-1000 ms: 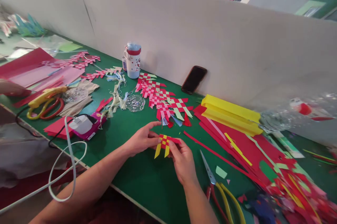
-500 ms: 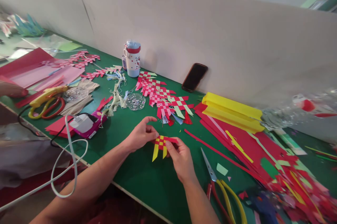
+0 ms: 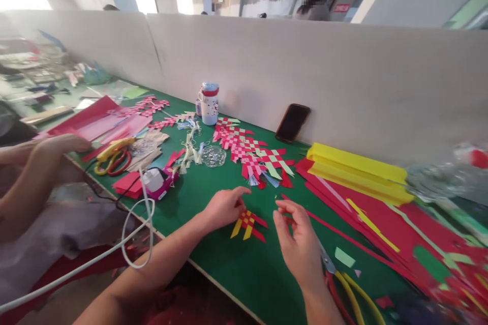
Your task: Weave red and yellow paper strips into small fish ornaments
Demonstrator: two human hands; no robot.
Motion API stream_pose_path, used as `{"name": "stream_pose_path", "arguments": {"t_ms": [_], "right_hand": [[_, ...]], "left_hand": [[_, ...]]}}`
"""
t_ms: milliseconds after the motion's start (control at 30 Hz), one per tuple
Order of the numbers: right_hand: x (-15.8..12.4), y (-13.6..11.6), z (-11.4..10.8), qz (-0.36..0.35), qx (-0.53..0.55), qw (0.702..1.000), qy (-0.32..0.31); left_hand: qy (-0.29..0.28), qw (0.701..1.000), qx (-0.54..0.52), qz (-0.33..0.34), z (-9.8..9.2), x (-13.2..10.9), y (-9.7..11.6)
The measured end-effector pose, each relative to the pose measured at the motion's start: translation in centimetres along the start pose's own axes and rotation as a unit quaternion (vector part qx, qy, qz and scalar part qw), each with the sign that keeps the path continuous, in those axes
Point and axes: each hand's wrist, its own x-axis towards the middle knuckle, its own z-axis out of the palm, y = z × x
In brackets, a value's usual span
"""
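Observation:
A small red-and-yellow woven paper piece (image 3: pixel 247 220) with pointed strip ends shows above the green table. My left hand (image 3: pixel 224 207) pinches its upper left corner between thumb and fingers, and the index finger extends past it. To the right, apart from the paper, is my right hand (image 3: pixel 299 233); its fingers are loosely curled, with a gap by the thumb and nothing visible in them. Beneath my right wrist, partly covered, lie scissors (image 3: pixel 345 284) with red and yellow handles. A long red paper strip (image 3: pixel 343 233) runs behind that hand.
Finished woven paper pieces (image 3: pixel 244 147) lie beyond my hands, beside a dish of beads (image 3: pixel 213 156). A phone (image 3: pixel 293 122) leans on the partition. Yellow folded paper (image 3: pixel 358 175) and red sheets stand right. A white cable (image 3: pixel 139 223) loops left, near another person's arm (image 3: pixel 41 177).
My right hand has let go of the woven paper and moved right. The left hand keeps hold of it. The view has tilted up, and the other person's arm shows more.

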Motion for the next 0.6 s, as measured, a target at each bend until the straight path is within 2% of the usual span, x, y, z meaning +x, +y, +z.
{"name": "stream_pose_path", "arguments": {"t_ms": [100,200,333,467,600], "right_hand": [[-1.1,-0.1,-0.7,-0.110,-0.091,0.990,-0.011],[-2.4,0.2,-1.2,-0.183,-0.151,0.971,-0.030],[-3.9,0.8,-1.9,-0.209,-0.191,0.958,-0.044],[-5.0,1.3,-2.2,-0.212,-0.192,0.958,-0.032],[-5.8,2.1,-2.1,-0.212,-0.184,0.960,-0.012]], "left_hand": [[0.014,0.996,0.091,0.022,0.5,-0.7,0.7],[0.027,0.988,0.150,0.032,0.0,-1.2,0.5],[0.079,0.973,0.217,-0.012,-3.6,-0.1,-1.2],[0.154,0.945,0.274,-0.089,-8.0,2.8,-3.6],[0.147,0.932,0.309,-0.122,-10.4,6.0,-5.2]]}}
